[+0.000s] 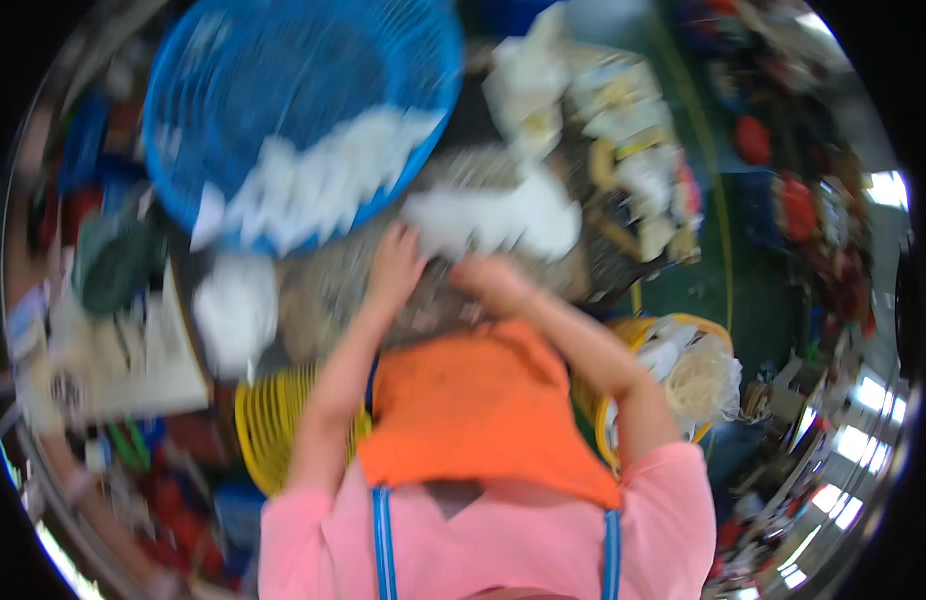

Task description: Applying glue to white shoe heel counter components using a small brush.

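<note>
A white, soft-looking piece (488, 222) lies across the worn, dark work surface (333, 285) in front of me. My left hand (397, 266) reaches up to its left end, with the fingertips at its edge; motion smears these fingers. Just below the middle of the white piece, my right hand (491, 284) has its fingers curled in, and what they may hold is hidden. Beyond my left hand, a large blue slatted basket (303, 60) contains a heap of similar white pieces (323, 180).
A white bundle (236, 312) rests left of my left arm. Yellow baskets (273, 425) flank my orange apron (473, 410); the right one holds a clear bag (701, 380). Cartons and scraps (633, 150) are piled at the far right. A cardboard box (153, 350) stands at left.
</note>
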Tool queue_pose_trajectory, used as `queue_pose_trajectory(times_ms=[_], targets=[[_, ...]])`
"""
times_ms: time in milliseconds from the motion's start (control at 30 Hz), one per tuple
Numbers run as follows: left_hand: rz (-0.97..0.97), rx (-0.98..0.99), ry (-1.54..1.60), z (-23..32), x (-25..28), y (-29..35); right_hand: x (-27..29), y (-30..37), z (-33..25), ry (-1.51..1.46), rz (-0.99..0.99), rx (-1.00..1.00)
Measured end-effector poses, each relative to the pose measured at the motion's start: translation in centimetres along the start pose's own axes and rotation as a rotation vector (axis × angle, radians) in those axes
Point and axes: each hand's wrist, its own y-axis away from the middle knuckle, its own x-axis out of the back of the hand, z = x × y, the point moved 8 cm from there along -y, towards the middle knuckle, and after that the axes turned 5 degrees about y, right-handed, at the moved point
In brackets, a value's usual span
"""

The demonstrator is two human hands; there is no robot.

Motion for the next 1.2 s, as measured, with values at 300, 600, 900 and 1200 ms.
queue_pose_trajectory(times_ms=[300,600,900,1200], targets=[[-0.058,0.213,-0.099,-2.5,-2.0,0.1,-3.9,1.7,0.4,-0.207,0.176,-0.040],[-0.089,0.555,0.541,-5.6,-2.9,0.6,8.7,1.3,18.1,-0.374,0.706,-0.719],[-0.100,0.488,0.255,-0.5,1.9,0.8,11.5,0.1,24.1,-0.171,0.833,-0.784],[0.278,-0.149,-0.226,8.7,6.0,2.2,7.9,0.7,23.9,0.012,0.798,-0.681]])
